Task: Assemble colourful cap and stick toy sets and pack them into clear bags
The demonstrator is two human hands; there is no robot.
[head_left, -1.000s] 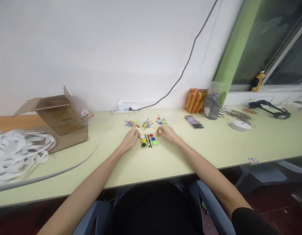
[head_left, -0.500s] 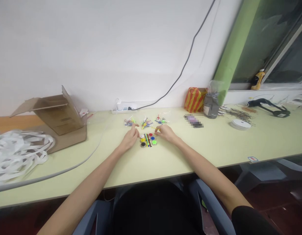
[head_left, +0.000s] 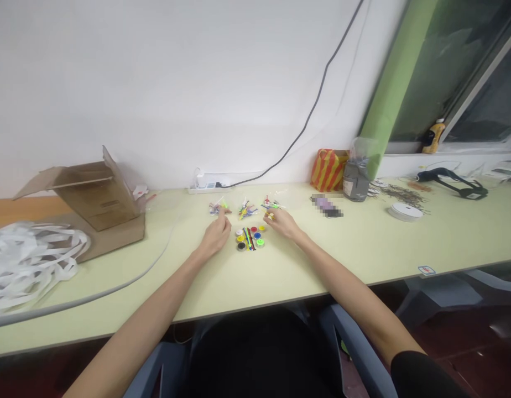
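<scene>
My left hand (head_left: 216, 233) reaches forward with its index finger stretched out to the left pile of small coloured plastic pieces (head_left: 215, 209). I see nothing held in it. My right hand (head_left: 282, 224) is closed, with a small yellow plastic stick (head_left: 270, 216) at its fingertips, close to the right pile of pieces (head_left: 267, 200). A middle pile (head_left: 247, 210) lies between the hands. Nearer me, thin coloured sticks (head_left: 249, 239) lie side by side. Left of them are white, yellow and black round pieces (head_left: 240, 239); on the right are red, blue, green and yellow ones (head_left: 257, 236).
A power strip (head_left: 208, 188) lies against the wall with a black cable. An open cardboard box (head_left: 98, 199) and tangled white ribbon (head_left: 35, 260) occupy the left side. To the right are a striped bag (head_left: 329, 168), a grey container (head_left: 355, 179) and a white roll (head_left: 405, 211).
My left hand has moved a little left, its index finger now at the left pile. My right hand has shifted slightly right and away, uncovering the yellow round piece.
</scene>
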